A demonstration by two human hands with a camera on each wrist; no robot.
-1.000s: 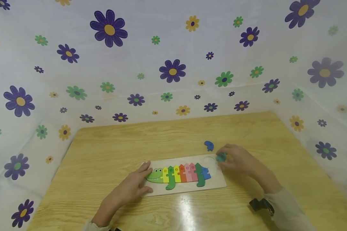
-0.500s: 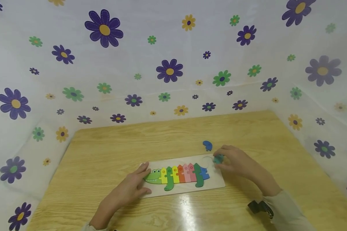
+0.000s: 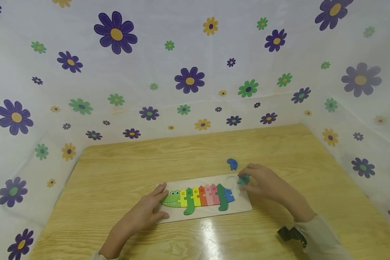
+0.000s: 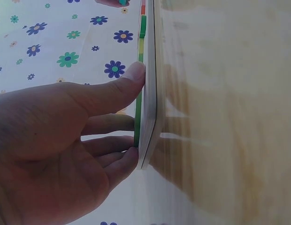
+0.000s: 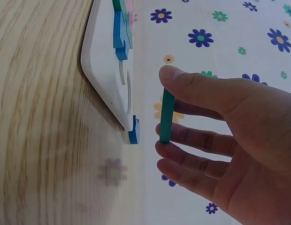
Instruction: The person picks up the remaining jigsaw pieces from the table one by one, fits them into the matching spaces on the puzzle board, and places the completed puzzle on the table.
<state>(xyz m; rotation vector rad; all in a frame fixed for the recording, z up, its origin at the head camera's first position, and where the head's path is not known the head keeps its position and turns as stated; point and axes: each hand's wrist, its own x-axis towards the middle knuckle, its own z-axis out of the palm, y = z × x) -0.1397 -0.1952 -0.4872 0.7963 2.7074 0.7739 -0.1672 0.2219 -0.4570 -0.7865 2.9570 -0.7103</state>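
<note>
A pale wooden puzzle board [image 3: 242, 205] lies on the table with a colourful crocodile in it. Its green head [image 3: 173, 199] is at the left, and a blue body piece [image 3: 228, 195] ends the row at the right. My left hand [image 3: 144, 209] rests on the board's left end, thumb and fingers extended, fingertips at the head piece. Over the board's right end, my right hand [image 3: 264, 182] pinches a teal puzzle piece [image 5: 167, 117] between thumb and fingers. The right wrist view shows this piece edge-on, raised above the board. A curved recess [image 3: 231, 180] lies just left of it.
A loose blue puzzle piece [image 3: 232, 164] lies on the wooden table [image 3: 143, 162] just behind the board's right end. White flower-printed sheeting [image 3: 156, 65] stands behind the table and along both sides.
The right hand with the teal piece has moved slightly left relative to the board, further over its right end. The left hand stays on the board; the head view has shifted a little.
</note>
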